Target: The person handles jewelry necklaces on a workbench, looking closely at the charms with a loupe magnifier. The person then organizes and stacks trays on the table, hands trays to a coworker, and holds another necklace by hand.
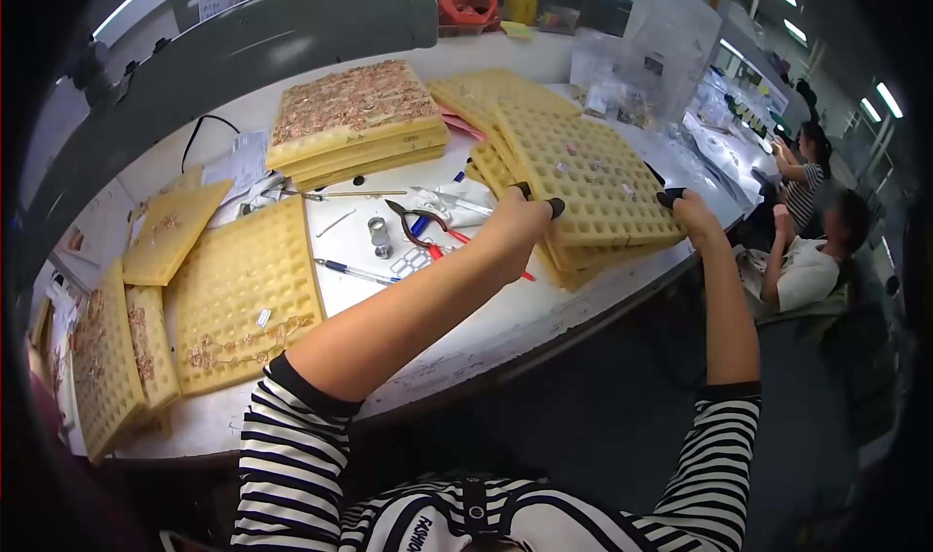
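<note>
Both my hands hold a yellow dimpled tray (pixel 593 178) by its near edge, above a stack of similar trays on the right side of the table. My left hand (pixel 525 217) grips its near left corner, with black covers on the fingertips. At the near right corner, my right hand (pixel 692 212) is closed on the edge, also with black fingertip covers. A few small pale pieces lie in the tray's hollows. Left of my left hand are red-handled pliers (pixel 428 231) and a small metal and glass cylinder (pixel 379 236).
A tray stack topped with copper-coloured pieces (pixel 355 100) stands at the back. Another dimpled tray (pixel 238 290) with thin chains lies left, beside several tilted trays (pixel 102 367). A pen (pixel 355 271) lies mid-table. Two people (pixel 807 251) sit at the far right.
</note>
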Motion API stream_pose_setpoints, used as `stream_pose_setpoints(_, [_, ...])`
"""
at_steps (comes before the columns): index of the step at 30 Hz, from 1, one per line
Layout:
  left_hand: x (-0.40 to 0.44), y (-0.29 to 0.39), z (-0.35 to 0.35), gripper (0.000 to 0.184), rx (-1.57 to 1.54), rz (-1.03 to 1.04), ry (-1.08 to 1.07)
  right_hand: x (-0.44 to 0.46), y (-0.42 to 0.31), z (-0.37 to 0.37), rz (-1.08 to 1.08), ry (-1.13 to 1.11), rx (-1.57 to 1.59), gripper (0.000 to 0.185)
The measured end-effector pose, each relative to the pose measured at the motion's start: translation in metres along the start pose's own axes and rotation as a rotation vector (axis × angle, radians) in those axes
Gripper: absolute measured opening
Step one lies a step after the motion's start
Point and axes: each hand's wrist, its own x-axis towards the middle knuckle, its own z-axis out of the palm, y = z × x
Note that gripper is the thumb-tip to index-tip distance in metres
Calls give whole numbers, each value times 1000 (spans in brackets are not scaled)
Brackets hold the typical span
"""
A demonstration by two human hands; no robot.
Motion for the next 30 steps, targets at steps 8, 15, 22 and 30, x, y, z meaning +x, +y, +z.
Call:
stream_pose_setpoints(8, [7,48,13,29,-74,37,82,6,-23,-21,-141,-128,281,19])
stream_pose_setpoints(15, [3,90,32,26,-255,200,1,19,-61,-73,-255,-85,491,18])
stream_pose_setpoints(22, [7,99,26,25,-229,221,-41,1,-83,-78,-276,-11,534,12])
stream_pose_setpoints(30, [5,104,5,26,-602,68,3,10,-86,-59,-252,-94,626,18])
